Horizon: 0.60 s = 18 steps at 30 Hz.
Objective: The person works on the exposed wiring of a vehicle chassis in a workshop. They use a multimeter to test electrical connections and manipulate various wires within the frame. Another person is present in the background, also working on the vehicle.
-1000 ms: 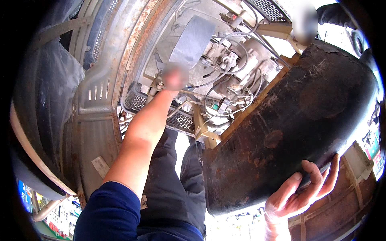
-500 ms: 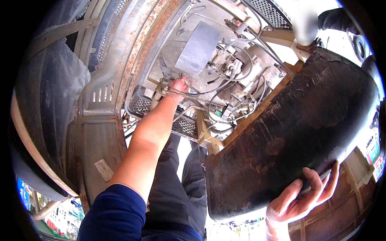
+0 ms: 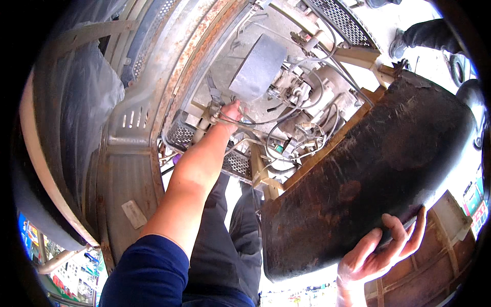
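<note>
My left hand [image 3: 232, 113] reaches into the machine's engine bay, fingers bent among cables and fittings [image 3: 215, 113], below a grey sheet metal plate [image 3: 255, 66]. What it grips, if anything, is too small to make out. My right hand [image 3: 381, 248] rests against the lower right edge of a large black, scuffed, rust-marked cover [image 3: 358, 169], its fingers curved and spread apart. Past the cover's upper edge are hoses and grimy mechanical parts [image 3: 302, 102].
A rusty steel body frame [image 3: 128, 138] with torn plastic sheeting [image 3: 87, 92] fills the left. Perforated metal panels [image 3: 348, 20] edge the bay. Another person's dark-trousered leg and shoe [image 3: 419, 38] are at top right. A brown ribbed panel [image 3: 419, 266] lies below the cover.
The bay and cover sit slightly lower and further right in the view. My left hand stays among the cables and my right hand on the cover. More of the other person's foot shows.
</note>
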Each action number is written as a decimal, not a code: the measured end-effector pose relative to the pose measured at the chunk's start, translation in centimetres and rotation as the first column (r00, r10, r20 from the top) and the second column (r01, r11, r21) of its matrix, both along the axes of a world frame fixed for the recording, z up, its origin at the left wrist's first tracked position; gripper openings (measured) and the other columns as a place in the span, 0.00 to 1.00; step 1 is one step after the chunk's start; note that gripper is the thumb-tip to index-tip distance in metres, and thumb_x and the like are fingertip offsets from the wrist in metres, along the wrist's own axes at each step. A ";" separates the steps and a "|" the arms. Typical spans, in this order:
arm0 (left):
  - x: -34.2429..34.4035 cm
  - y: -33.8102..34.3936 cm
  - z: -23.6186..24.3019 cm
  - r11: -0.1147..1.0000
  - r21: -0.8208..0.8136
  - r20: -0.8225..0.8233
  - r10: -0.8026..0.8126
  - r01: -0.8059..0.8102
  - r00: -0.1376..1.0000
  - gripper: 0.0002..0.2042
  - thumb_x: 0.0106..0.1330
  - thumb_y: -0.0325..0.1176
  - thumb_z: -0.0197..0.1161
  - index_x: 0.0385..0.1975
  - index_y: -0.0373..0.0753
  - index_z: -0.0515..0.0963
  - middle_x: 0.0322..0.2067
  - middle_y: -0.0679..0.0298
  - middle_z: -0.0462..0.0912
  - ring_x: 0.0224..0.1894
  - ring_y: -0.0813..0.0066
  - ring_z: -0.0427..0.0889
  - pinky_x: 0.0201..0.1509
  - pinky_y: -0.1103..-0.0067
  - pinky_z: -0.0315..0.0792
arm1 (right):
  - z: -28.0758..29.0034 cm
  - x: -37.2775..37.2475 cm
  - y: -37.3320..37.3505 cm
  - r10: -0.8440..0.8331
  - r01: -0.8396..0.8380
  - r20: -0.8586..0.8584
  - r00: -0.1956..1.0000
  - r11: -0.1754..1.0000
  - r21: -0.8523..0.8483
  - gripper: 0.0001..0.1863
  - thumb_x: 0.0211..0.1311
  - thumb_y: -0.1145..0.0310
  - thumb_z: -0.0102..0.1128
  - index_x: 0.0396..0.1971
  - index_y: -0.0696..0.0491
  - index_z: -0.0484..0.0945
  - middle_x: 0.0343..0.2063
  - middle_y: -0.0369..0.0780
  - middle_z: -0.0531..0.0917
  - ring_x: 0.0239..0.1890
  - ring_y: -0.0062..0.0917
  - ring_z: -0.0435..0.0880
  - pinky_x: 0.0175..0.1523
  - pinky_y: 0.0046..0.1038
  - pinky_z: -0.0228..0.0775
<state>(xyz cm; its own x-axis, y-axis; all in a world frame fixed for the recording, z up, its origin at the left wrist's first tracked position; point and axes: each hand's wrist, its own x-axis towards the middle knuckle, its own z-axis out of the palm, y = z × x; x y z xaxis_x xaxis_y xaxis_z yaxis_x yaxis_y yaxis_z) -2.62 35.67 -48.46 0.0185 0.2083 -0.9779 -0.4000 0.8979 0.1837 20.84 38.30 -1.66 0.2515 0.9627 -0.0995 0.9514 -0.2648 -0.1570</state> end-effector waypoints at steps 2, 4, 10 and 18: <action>0.7 0.9 1.0 0.987 -0.059 -0.114 -0.157 0.151 0.981 0.15 0.69 0.42 0.51 0.46 0.37 0.71 0.44 0.56 0.78 0.45 0.61 0.79 0.44 0.71 0.72 | -0.3 0.0 -0.2 0.010 -0.009 -0.017 1.000 1.000 0.028 0.14 0.55 0.77 0.41 0.40 0.56 0.72 0.61 0.52 0.56 0.64 0.43 0.59 0.64 0.42 0.55; 1.0 0.8 2.2 0.675 -0.065 -0.479 -0.667 0.735 0.571 0.16 0.66 0.39 0.51 0.46 0.34 0.71 0.44 0.50 0.77 0.46 0.54 0.77 0.47 0.66 0.71 | 0.2 -0.4 0.4 0.051 -0.052 0.040 0.998 0.998 0.039 0.13 0.53 0.79 0.43 0.37 0.57 0.74 0.60 0.53 0.57 0.62 0.43 0.60 0.64 0.41 0.53; -3.5 -3.6 9.9 -0.038 -0.068 -0.749 -0.659 0.997 -0.077 0.14 0.57 0.29 0.54 0.43 0.35 0.75 0.46 0.48 0.77 0.51 0.49 0.74 0.58 0.65 0.67 | 0.2 -1.1 0.3 0.052 -0.054 0.020 0.998 0.990 0.134 0.12 0.45 0.77 0.51 0.33 0.56 0.76 0.57 0.53 0.64 0.59 0.46 0.60 0.64 0.44 0.48; -1.9 3.1 27.8 -0.377 0.186 -0.533 -0.815 0.907 -0.229 0.28 0.52 0.20 0.51 0.58 0.40 0.64 0.47 0.44 0.77 0.50 0.48 0.75 0.53 0.64 0.70 | -0.4 1.4 -1.3 -0.002 0.038 -0.097 0.995 0.925 0.379 0.13 0.37 0.72 0.62 0.27 0.58 0.75 0.52 0.51 0.69 0.56 0.49 0.65 0.60 0.48 0.57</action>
